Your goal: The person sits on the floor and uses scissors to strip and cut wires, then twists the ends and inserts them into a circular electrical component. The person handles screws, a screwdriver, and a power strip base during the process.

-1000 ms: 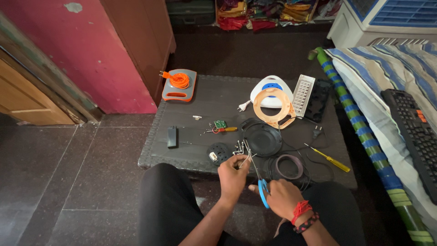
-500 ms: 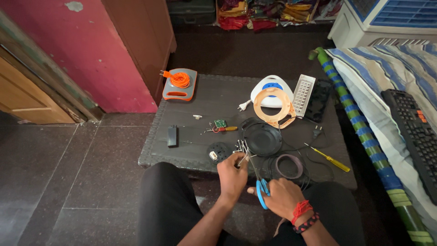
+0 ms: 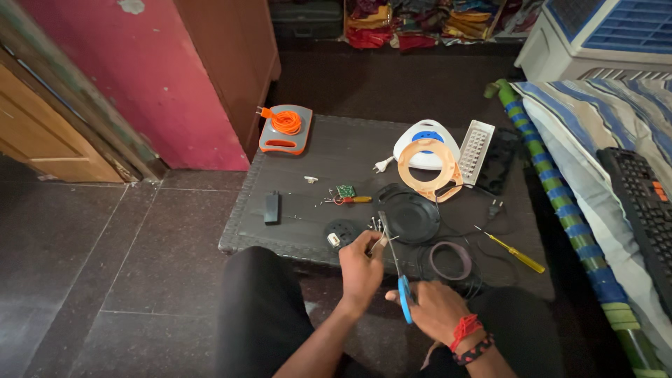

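Left hand (image 3: 360, 269) at the table's (image 3: 350, 150) near edge, fingers pinched on thin wires (image 3: 381, 241) whose free ends point toward the right hand. Right hand (image 3: 434, 308), closed round the blue handles of scissors (image 3: 394, 262), lies just beside and nearer the body. The blades' long axis runs away from the body, tips beside the wires; whether the blades are parted cannot be told. A black disc (image 3: 409, 217) lies just beyond.

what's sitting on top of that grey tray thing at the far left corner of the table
A coil of orange cord with its plug lies on the grey tray. Whatever is beneath the coil is covered.
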